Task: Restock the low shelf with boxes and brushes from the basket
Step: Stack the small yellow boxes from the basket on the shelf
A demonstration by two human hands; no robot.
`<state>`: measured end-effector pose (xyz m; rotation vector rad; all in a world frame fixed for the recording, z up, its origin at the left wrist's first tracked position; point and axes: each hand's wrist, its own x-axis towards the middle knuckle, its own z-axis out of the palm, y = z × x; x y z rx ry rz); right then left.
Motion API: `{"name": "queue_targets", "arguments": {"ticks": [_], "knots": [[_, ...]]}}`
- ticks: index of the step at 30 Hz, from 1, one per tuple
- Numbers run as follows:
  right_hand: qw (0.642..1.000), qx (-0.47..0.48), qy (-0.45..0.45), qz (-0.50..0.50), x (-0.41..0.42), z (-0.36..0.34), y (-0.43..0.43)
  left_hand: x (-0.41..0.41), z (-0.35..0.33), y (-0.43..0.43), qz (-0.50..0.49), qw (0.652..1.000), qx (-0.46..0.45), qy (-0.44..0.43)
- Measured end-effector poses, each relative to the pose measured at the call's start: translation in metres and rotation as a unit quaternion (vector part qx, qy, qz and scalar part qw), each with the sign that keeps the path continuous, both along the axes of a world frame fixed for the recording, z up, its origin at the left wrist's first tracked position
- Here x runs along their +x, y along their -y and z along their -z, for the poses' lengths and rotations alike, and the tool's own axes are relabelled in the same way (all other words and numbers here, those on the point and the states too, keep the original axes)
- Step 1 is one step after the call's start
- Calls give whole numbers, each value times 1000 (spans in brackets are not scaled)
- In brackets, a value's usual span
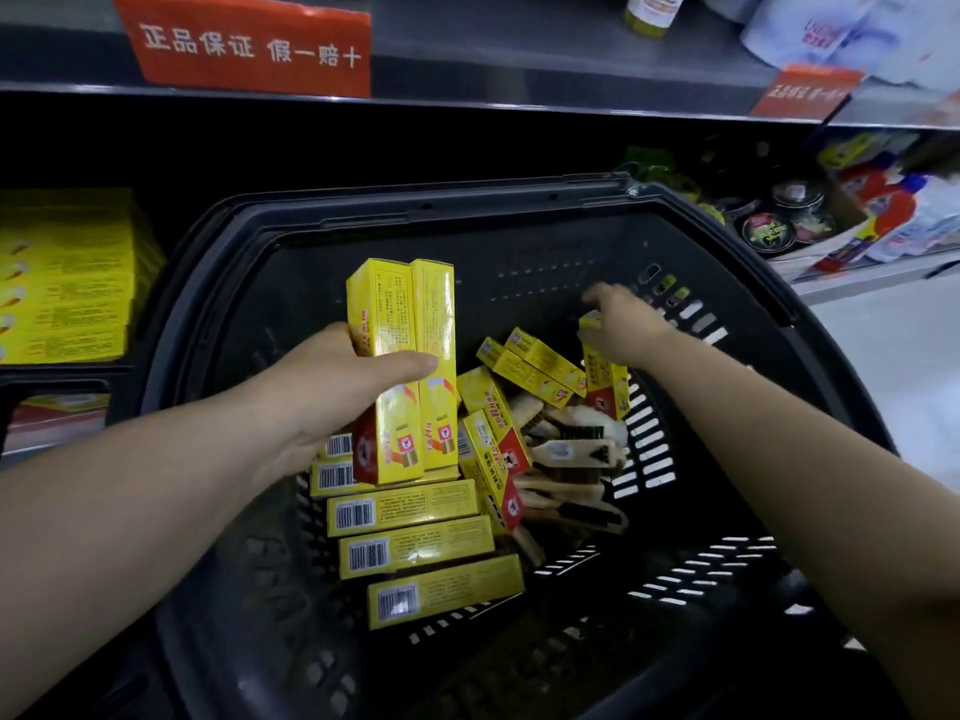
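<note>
Head view: the left hand (332,387) squeezes two yellow boxes (410,324) above the basket (467,200), and one could slide out and fall, while the blurry right hand (618,319), grip unclear, is by another box (605,381).

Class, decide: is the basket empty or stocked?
Stocked: yellow boxes and brushes lie inside the basket.

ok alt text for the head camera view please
A person's left hand grips two yellow boxes over a black basket holding more yellow boxes and wooden brushes. The right hand reaches to another box at the basket's far side; stocked shelves stand behind.
</note>
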<state>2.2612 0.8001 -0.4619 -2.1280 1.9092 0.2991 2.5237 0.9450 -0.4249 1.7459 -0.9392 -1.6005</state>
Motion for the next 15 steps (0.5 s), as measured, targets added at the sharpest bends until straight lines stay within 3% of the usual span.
{"name": "queue_targets", "arguments": {"ticks": [5,7,10,12,15], "knots": [[988,-29,-146,-50,-19,36,1,0,3,1,7,1000,5,0],[987,-17,-155,-36,-16,35,2,1,4,1,8,1000,5,-4],[995,29,-88,-29,-6,15,-2,1,4,1,0,1000,4,-16],[999,-6,-27,-32,4,-15,-2,0,2,0,-8,999,5,-41],[980,0,200,13,30,-71,-6,-3,-7,-2,-13,996,-2,-90]]}}
